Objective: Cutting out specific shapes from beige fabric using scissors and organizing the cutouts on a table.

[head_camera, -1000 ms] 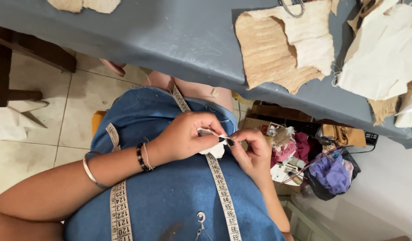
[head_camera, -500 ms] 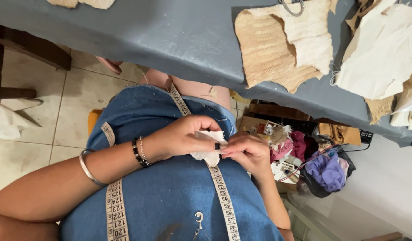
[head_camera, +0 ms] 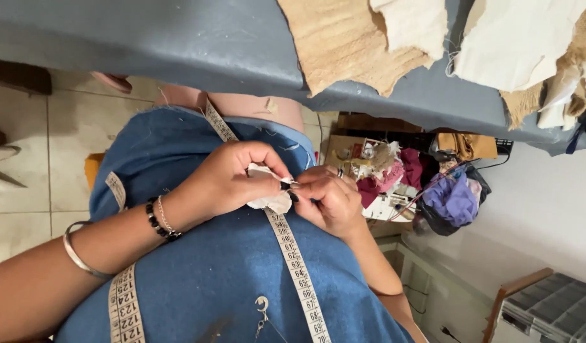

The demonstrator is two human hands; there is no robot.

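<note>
Fingers of both hands pinch the small white cloth scrap above the lap; best kept taut, grips close together.

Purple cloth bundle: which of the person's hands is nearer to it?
Right. The right hand sits left of the purple cloth bundle; the left hand is farther left.

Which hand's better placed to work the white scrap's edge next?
Probably right: the right hand pinches the white scrap at its edge with its fingertips, while the left hand grips the scrap's body, steadying it.
</note>
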